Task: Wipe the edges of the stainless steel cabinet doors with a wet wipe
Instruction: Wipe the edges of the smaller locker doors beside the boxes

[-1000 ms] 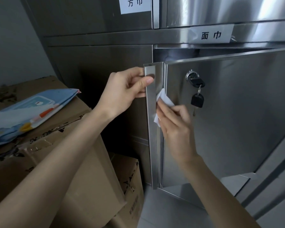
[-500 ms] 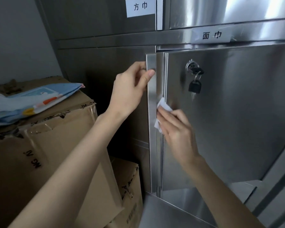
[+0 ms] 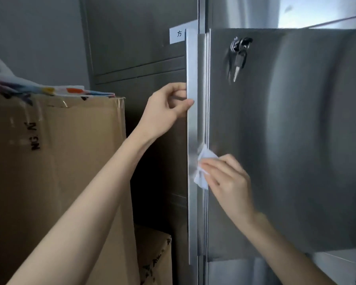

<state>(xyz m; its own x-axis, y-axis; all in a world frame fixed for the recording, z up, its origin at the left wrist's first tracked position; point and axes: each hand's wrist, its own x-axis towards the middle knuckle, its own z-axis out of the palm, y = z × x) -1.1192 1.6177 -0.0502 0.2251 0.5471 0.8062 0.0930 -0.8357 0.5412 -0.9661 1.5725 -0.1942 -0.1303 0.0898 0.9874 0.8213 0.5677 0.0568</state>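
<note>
Your left hand (image 3: pixel 167 103) is clamped on the door edge (image 3: pixel 191 140), thumb on its front face and fingers curled behind it, steadying the cabinet door (image 3: pixel 296 140). Below that grip, your right hand (image 3: pixel 226 177) lies with fingers nearly straight, pressing the wet wipe (image 3: pixel 202 171) flat against the folded strip of the edge; your thumb is hidden, so I cannot tell whether it also pinches the wipe. The wipe looks thin, limp and damp, so it will likely bunch or slide out unless you press evenly on its middle with 2 or 3 fingers. The steel is stiff and smooth, and its folded lip may be sharp, so run along it, not across. The keys (image 3: pixel 239 58) hang above your right hand, well apart from it
</note>
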